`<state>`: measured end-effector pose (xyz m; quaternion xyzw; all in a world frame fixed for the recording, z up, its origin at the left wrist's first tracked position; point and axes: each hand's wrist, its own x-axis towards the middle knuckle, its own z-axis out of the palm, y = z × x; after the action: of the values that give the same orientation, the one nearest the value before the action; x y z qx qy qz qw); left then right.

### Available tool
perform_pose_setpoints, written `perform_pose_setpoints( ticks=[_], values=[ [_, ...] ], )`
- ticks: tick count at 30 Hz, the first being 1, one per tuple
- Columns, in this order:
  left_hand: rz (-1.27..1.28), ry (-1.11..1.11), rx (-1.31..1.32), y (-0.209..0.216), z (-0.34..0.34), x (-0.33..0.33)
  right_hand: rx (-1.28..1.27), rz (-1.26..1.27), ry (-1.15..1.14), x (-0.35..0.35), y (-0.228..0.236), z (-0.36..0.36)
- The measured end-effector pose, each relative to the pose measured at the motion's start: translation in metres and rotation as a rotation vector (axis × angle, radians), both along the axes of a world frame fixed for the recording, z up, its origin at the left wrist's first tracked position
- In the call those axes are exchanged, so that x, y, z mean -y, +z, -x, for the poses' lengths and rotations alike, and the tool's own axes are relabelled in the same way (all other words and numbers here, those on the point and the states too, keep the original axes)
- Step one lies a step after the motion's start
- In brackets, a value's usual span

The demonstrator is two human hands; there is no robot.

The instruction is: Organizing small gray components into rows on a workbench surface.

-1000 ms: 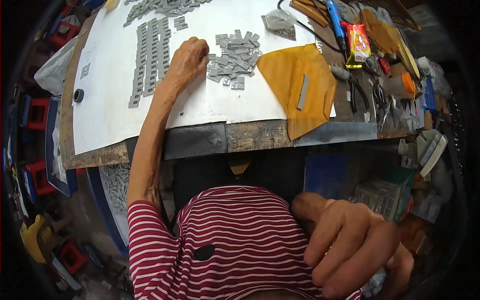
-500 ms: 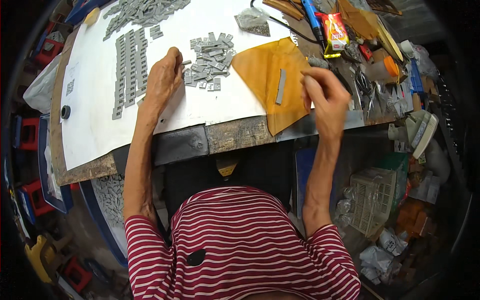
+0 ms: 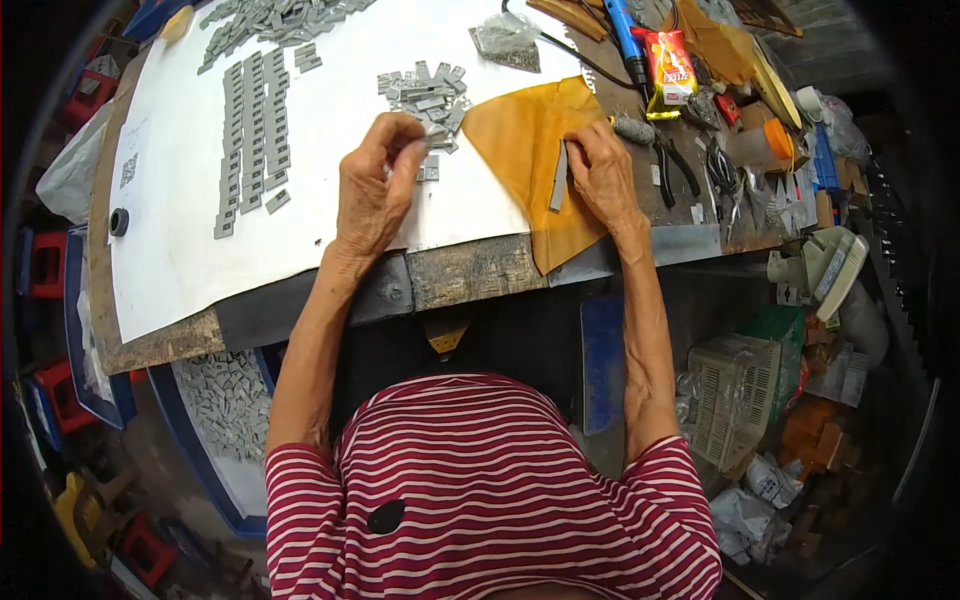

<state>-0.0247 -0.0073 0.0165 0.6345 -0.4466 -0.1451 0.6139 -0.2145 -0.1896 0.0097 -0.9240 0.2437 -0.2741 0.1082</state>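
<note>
My left hand (image 3: 378,185) is curled, thumb and forefinger together beside the loose pile of small grey rectangular pieces (image 3: 425,95). Something small and pale shows at its fingertips, too blurred to name. My right hand (image 3: 605,178) has its fingertips closed on the upper end of a thin grey strip (image 3: 558,180). That strip lies along a sheet of amber paper (image 3: 515,130) at the table's front edge. To the left, small grey pieces stand in overlapping rows (image 3: 250,140), with one separate piece (image 3: 277,202) near their lower end.
A larger heap of grey pieces (image 3: 270,25) lies at the back. Behind the amber paper are a bag of small parts (image 3: 508,45), a red and yellow packet (image 3: 668,70), and black-handled pliers (image 3: 675,170). A blue tray of pieces (image 3: 225,410) sits below the table's left side.
My left hand has moved right from the rows' side toward the front of the loose pile. My right hand has come left and down onto the grey strip. A separate piece now shows by the rows.
</note>
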Motion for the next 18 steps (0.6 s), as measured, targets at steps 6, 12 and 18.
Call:
perform_pose_setpoints(
  ticks=[6,12,18],
  values=[
    [-0.038,-0.081,-0.058,-0.001,0.006,-0.004,-0.092,0.051,0.08,0.007,0.005,0.001],
    [-0.137,-0.171,-0.205,-0.002,0.002,-0.007,-0.163,0.05,0.116,0.014,0.008,-0.002],
    [-0.17,-0.169,-0.194,0.0,0.003,-0.006,-0.236,0.048,0.145,0.017,0.013,-0.005]
  ],
)
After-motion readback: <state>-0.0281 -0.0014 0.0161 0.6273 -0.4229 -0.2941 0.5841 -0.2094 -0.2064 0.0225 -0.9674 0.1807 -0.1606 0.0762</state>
